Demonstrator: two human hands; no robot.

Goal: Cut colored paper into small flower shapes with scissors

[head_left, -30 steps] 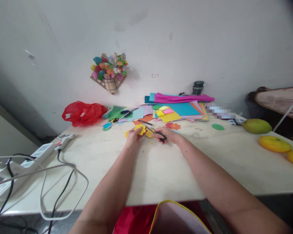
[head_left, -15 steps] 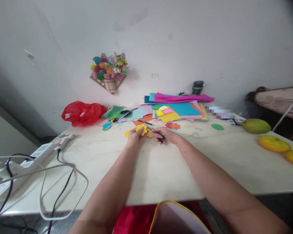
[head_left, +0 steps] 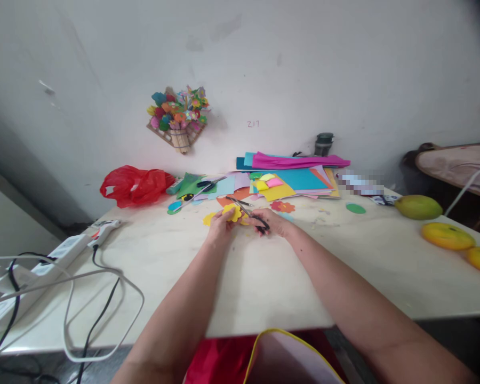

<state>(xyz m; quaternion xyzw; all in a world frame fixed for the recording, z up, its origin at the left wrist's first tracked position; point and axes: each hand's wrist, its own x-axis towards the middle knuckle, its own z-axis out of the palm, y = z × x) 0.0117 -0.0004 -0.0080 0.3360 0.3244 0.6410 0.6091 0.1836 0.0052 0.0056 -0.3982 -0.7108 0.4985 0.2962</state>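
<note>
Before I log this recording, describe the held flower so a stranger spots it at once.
Over the white table, find the left hand. The flower it grips is beside the scissors. Unlike the red flower and orange flower lying nearby, it is yellow and held.

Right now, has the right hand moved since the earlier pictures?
Yes, slightly: judged against the orange paper flower, the right hand has shifted left.

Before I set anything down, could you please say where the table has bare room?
The table is mostly bare between the left forearm and white cable, between both forearms, and between the right forearm and yellow fruits. Beyond the hands it is crowded with paper sheets, loose scissors and a red bag.
</note>
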